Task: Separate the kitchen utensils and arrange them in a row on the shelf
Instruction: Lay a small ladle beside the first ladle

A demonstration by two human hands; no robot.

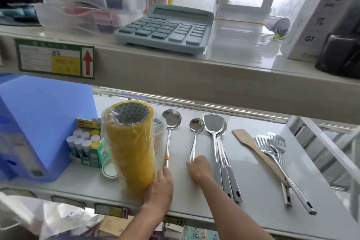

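The right hand [198, 168] is closed around the handle end of the small ladle [195, 134] at centre frame, its long axis running up the frame to the bowl, while the left hand [160, 187] curls on the handle tip of the larger ladle [168, 138] just left. On the shelf [253, 191] I count two ladles, a stacked pair of flat turners [219, 142] right of the grip (still overlapping), one wooden spatula [251, 148] and two slotted turners [272, 146] crossed at lower right.

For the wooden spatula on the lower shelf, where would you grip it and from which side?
Grip the wooden spatula on its bare upper handle just below the blade, coming from above on its left side. Its lower handle runs under the two slotted turners that cross it, so the near end is blocked. It lies flat on the shelf, so a pinch across the narrow handle looks easiest.
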